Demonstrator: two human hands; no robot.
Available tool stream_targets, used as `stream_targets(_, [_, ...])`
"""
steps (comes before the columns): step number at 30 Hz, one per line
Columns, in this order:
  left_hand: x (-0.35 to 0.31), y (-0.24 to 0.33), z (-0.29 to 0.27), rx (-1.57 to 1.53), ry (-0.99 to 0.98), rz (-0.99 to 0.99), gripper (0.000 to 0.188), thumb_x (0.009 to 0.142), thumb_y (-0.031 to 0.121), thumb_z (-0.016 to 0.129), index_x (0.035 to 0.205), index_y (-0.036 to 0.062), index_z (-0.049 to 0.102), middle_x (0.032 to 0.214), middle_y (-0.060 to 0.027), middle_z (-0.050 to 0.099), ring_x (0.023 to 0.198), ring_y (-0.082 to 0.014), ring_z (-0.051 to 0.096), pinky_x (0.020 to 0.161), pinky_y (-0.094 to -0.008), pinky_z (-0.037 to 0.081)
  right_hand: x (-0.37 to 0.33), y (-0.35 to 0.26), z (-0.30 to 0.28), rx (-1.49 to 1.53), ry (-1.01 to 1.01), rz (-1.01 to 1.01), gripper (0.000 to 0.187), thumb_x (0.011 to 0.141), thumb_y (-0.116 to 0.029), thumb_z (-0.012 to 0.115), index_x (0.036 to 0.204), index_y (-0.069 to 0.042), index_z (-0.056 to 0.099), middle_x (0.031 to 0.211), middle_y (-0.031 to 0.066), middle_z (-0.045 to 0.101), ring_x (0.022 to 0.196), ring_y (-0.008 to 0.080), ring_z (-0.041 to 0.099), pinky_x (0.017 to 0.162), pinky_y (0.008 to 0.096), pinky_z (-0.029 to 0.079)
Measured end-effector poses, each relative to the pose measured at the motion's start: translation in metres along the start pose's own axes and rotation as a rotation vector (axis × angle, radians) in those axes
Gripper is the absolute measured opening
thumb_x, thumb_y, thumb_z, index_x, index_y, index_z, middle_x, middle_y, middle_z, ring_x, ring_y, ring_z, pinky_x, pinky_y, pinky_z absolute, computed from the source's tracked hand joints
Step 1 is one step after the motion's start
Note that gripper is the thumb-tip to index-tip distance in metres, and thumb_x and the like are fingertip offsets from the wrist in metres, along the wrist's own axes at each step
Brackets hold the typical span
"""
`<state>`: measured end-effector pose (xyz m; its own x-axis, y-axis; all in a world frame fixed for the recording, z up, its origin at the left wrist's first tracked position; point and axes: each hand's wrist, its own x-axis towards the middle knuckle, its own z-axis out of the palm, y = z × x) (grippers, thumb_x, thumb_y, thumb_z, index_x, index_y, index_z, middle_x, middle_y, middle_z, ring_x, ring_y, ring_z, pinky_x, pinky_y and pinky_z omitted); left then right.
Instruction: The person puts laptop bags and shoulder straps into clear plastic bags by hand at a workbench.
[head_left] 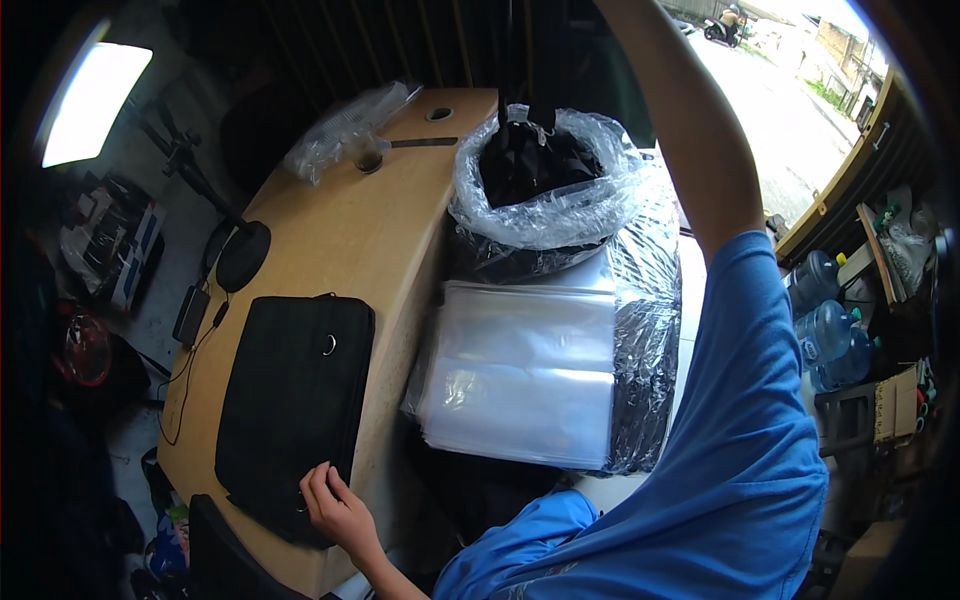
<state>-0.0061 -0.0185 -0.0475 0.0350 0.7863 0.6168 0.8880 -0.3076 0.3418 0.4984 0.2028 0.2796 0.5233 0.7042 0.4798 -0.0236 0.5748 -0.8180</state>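
Note:
A flat black laptop sleeve [290, 400] with metal rings lies on the near part of the wooden desk [330, 230]. My left hand [340, 510] rests at its near right corner, fingers loosely bent and holding nothing that I can see. My right arm [710, 150] reaches up past the top edge, so its hand is out of view. Right of the desk, a stack of clear plastic bags [520, 375] lies on a plastic-wrapped bundle [645, 350]. Behind the stack stands a large clear plastic bag [545, 225] of black items, its mouth spread wide.
A lit lamp [98, 100] on a round black base [243, 257] stands at the desk's left, beside a cabled power adapter [190, 315]. Crumpled plastic [350, 130] and a small cup [368, 158] sit farther back. Water bottles [832, 330] stand at the right.

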Motion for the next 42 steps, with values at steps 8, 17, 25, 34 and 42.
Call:
stream_targets(8, [-0.005,-0.004,-0.008,0.019,0.009,-0.026,0.009,0.09,0.006,0.054,0.094,-0.0008,0.057,0.089,-0.0143,0.058,0.079,-0.0322,0.06,0.065,-0.0392,0.048,-0.019,-0.101,0.059,0.014,-0.156,-0.236,0.023,0.088,-0.025,0.061,0.073,-0.007,0.058,0.056,0.0043,0.05,0.048,0.018,0.048,0.046,0.0286,0.039])
stream_targets(17, [0.021,-0.045,-0.004,0.113,0.019,-0.11,0.01,0.088,0.008,0.055,0.094,0.001,0.058,0.087,-0.0125,0.057,0.081,-0.0311,0.059,0.07,-0.0392,0.047,-0.134,-0.078,0.062,0.031,-0.801,0.098,0.027,0.093,-0.021,0.055,0.066,-0.016,0.051,0.049,-0.0055,0.029,0.039,0.0076,0.028,0.041,0.0254,0.024])
stream_targets(25, [0.087,0.055,-0.046,-0.975,-0.047,0.063,0.037,0.088,0.022,0.063,0.115,-0.0012,0.054,0.108,-0.0151,0.061,0.102,-0.0201,0.058,0.082,-0.0306,0.045,-0.246,-0.045,0.08,-0.157,-1.001,0.111,0.029,0.086,-0.022,0.063,0.103,0.001,0.064,0.06,0.002,0.052,0.043,0.0079,0.046,0.044,0.0213,0.039])
stream_targets(34, [0.143,0.116,-0.082,-1.509,-0.382,0.17,0.047,0.077,0.024,0.077,0.112,-0.0006,0.057,0.087,-0.0055,0.063,0.067,-0.0078,0.057,0.056,-0.0201,0.043,-0.231,-0.036,0.086,-0.129,-1.271,-0.397,0.039,0.08,-0.004,0.067,0.118,-0.006,0.059,0.085,0.0143,0.065,0.087,0.0209,0.068,0.068,0.0332,0.057])
stream_targets(42, [0.156,0.112,-0.107,-1.437,-0.243,0.202,0.023,0.09,0.021,0.061,0.101,0.0009,0.063,0.073,-0.002,0.061,0.05,-0.0049,0.049,0.045,-0.0187,0.036,-0.253,-0.021,0.114,-0.065,-1.592,-0.139,0.079,0.072,-0.042,0.077,0.133,-0.004,0.044,0.119,0.0181,0.056,0.11,0.0298,0.057,0.099,0.0437,0.044])
